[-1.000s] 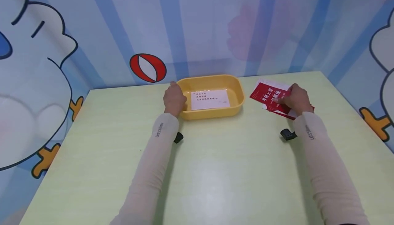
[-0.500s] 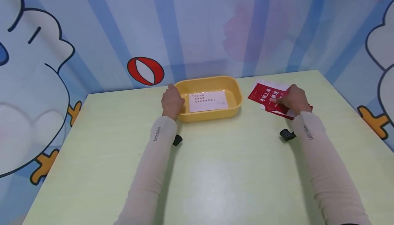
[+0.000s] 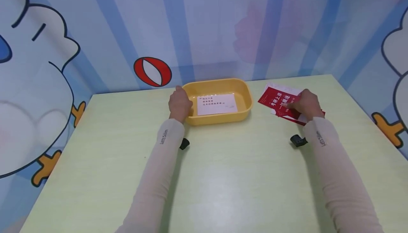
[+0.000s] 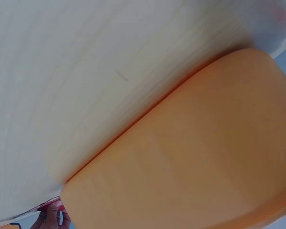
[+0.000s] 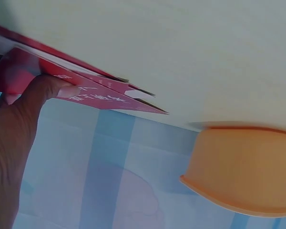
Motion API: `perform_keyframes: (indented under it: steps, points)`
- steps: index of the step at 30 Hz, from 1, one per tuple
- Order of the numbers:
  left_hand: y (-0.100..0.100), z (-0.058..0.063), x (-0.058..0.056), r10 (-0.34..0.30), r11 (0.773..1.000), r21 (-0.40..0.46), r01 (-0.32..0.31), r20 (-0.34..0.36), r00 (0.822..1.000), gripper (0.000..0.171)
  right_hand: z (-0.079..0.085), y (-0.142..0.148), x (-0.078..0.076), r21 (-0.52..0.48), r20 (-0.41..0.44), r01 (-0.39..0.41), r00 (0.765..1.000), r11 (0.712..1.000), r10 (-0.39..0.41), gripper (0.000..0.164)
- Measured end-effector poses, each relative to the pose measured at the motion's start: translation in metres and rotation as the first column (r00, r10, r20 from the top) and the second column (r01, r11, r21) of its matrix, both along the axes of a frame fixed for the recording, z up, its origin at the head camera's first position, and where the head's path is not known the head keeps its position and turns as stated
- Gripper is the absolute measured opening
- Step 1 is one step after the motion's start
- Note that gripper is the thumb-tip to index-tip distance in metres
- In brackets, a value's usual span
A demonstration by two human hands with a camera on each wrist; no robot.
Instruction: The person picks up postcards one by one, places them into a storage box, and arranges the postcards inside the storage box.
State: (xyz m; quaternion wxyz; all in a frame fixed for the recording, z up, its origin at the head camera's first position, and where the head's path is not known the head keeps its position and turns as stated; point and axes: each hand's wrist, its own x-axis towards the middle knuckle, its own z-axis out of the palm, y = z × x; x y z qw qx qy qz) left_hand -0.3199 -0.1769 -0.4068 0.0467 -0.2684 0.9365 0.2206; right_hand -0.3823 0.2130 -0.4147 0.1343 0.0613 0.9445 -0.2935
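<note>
A yellow plastic basin [image 3: 220, 121] stands at the back of the table with a white printed card [image 3: 217, 104] lying in it. My left hand [image 3: 180, 103] grips the basin's left rim; its fingertips are hidden. To the right of the basin lies a loose pile of red and white cards. My right hand [image 3: 307, 104] pinches a red card [image 3: 275, 98] with white lettering at the pile's right end, thumb on the printed face. In the right wrist view the same red card [image 5: 105, 98] is slightly tilted, with other card edges under it.
The pale table [image 3: 223, 176] meets a blue striped, cartoon-printed backdrop [image 3: 210, 27] just behind the basin. Similar printed panels flank it on both sides. Black wrist cameras hang below the left sleeve [image 3: 159, 158] and the right sleeve [image 3: 334, 162].
</note>
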Motion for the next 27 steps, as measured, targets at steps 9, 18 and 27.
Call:
perform_keyframes:
  steps: [9, 18, 27]
  points:
    - [0.0034, 0.0055, 0.0012, 0.000, 1.000, 0.012, 0.000, 0.005, 1.000, 0.051, 0.0004, -0.0012, 0.0015, 0.029, -0.026, -0.021, 0.999, 0.999, 0.022, 0.078]
    - [0.0017, 0.0046, 0.0034, 0.007, 1.000, 0.008, -0.007, 0.008, 1.000, 0.052, -0.0004, -0.0051, 0.0045, 0.057, -0.038, -0.066, 0.997, 0.996, 0.068, 0.080]
    - [0.0014, 0.0057, 0.0029, 0.011, 1.000, 0.022, -0.011, 0.017, 1.000, 0.053, 0.0029, -0.0029, 0.0025, 0.075, -0.036, -0.084, 0.996, 0.994, 0.087, 0.079]
